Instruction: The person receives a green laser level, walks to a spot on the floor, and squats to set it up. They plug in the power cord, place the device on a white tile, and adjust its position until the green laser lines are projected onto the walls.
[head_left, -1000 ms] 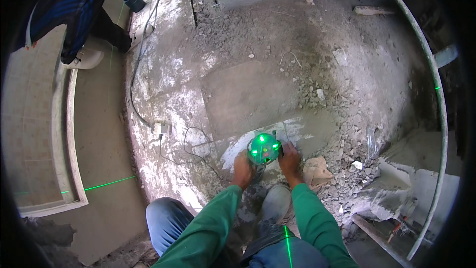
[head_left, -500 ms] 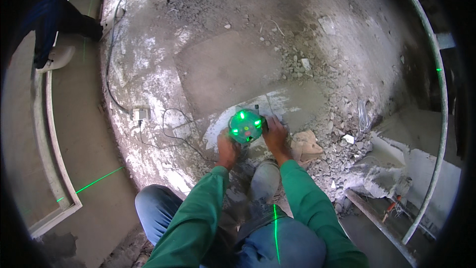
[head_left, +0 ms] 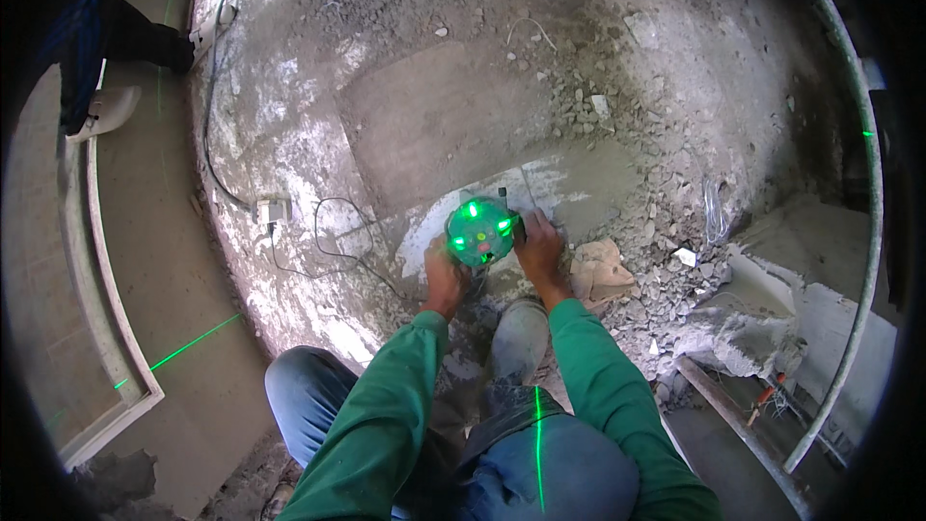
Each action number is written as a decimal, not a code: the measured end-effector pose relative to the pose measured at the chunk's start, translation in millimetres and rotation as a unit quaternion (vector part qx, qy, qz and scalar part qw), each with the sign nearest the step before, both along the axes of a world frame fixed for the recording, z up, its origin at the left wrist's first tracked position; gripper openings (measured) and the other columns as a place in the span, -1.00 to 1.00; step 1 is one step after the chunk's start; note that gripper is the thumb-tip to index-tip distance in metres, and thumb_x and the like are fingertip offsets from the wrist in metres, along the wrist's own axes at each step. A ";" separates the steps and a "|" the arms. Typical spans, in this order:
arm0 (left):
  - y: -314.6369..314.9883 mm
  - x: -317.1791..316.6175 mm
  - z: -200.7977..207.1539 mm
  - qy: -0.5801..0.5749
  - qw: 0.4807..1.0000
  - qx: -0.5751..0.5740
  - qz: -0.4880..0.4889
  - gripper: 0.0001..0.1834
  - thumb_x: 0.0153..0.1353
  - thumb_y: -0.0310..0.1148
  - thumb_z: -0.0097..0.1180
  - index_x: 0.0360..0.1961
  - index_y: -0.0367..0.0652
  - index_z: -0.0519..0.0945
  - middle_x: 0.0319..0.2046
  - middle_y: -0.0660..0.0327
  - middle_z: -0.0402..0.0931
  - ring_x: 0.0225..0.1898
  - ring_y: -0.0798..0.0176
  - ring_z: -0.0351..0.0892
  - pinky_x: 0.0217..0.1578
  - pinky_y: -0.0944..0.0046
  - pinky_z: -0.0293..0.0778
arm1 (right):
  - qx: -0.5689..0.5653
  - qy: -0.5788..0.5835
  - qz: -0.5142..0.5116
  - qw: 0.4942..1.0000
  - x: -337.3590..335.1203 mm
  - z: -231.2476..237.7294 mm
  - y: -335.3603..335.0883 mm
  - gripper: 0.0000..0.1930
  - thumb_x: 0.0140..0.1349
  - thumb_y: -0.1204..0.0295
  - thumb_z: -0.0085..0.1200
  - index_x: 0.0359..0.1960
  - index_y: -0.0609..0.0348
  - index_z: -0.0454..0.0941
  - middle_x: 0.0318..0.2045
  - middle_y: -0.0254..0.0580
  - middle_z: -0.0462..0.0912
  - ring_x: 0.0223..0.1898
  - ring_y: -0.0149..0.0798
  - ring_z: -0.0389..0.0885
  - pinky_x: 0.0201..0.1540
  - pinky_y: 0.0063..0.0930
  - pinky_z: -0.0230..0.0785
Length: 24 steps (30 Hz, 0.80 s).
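A round green laser level [head_left: 480, 234] with several bright green lit windows on its top is between my two hands, low over the floor in front of my boot [head_left: 519, 338]. My left hand [head_left: 447, 278] is closed on its left side, and my right hand [head_left: 540, 253] grips it on the right. Its underside is hidden from above. A thin green laser line crosses my jeans [head_left: 559, 468], and another lies on the wall at left. A thin dark cable [head_left: 323, 249] loops over the floor left of the level.
A socket box [head_left: 273, 211] on a thick cable lies at left. Rubble [head_left: 632, 164] and a crumpled tan bag [head_left: 600, 268] are on the right, beside a curved metal pipe [head_left: 861, 260]. A framed window [head_left: 125, 367] edges the left wall. Another person's leg [head_left: 145, 39] shows at upper left.
The view has shifted slightly. Both hands stay on the laser level, which shows hardly any movement.
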<state>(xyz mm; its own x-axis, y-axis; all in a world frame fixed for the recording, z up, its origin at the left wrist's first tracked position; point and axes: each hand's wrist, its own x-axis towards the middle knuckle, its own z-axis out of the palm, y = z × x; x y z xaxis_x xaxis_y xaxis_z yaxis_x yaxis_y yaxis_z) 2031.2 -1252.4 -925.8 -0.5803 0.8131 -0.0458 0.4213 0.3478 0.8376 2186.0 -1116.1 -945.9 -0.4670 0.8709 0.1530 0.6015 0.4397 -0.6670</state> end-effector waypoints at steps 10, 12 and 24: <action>-14.7 4.6 -45.0 -0.206 0.974 0.024 0.086 -0.67 0.01 -0.53 0.27 -0.12 -0.21 0.66 -0.18 -0.11 0.60 -0.08 -0.33 0.51 -0.09 -0.16 0.40 | 0.010 -0.042 0.004 0.999 4.3 -7.9 -1.9 -0.81 0.38 0.34 0.22 -0.02 0.01 0.69 -0.13 -0.06 0.72 -0.22 0.22 0.74 -0.20 0.08 0.60; -18.1 3.9 -41.0 0.007 0.999 -0.029 0.018 -0.66 0.01 -0.52 0.27 -0.12 -0.23 0.61 -0.19 -0.14 0.57 -0.10 -0.36 0.49 -0.11 -0.19 0.38 | 0.034 -0.050 0.009 0.998 4.3 -6.7 -1.1 -0.82 0.38 0.35 0.22 -0.03 0.01 0.70 -0.13 -0.07 0.72 -0.22 0.21 0.75 -0.20 0.07 0.60; -9.0 -3.1 -23.1 0.003 1.000 0.004 -0.009 -0.71 -0.03 -0.60 0.15 -0.20 -0.24 0.54 -0.30 -0.18 0.54 -0.19 -0.40 0.47 -0.22 -0.29 0.32 | 0.023 -0.039 0.014 0.999 5.0 -3.2 -0.1 -0.80 0.41 0.29 0.18 0.00 -0.04 0.69 -0.12 -0.14 0.75 -0.22 0.20 0.75 -0.24 0.06 0.60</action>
